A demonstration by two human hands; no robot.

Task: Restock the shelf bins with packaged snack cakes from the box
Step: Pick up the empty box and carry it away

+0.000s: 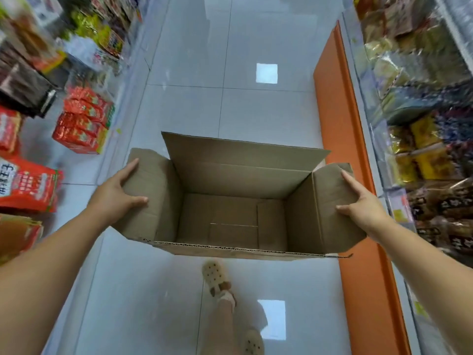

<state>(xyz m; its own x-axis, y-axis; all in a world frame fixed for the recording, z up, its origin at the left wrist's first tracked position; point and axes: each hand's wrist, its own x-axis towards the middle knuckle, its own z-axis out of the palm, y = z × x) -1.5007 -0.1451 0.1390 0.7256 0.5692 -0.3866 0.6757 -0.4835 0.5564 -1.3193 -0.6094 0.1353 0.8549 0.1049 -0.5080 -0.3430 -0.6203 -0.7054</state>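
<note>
We held the empty brown cardboard box (230, 213) over the grey tiled floor (230, 73) mid-aisle, left hand (120, 193) and right hand (363, 203) each clamped on a side flap. Left shelves carried red snack packets (82, 119); right bins held yellow packets (430, 149) beyond an orange shelf base (343, 124). Underneath, a cream clog (213, 275).

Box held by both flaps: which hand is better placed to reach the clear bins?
Right hand: it grips the box flap nearest the bins; the left hand holds the far flap. Box looks empty.

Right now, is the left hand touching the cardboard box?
Touching. The head view shows the left hand gripping the left flap of the cardboard box, thumb on its inner face.
</note>
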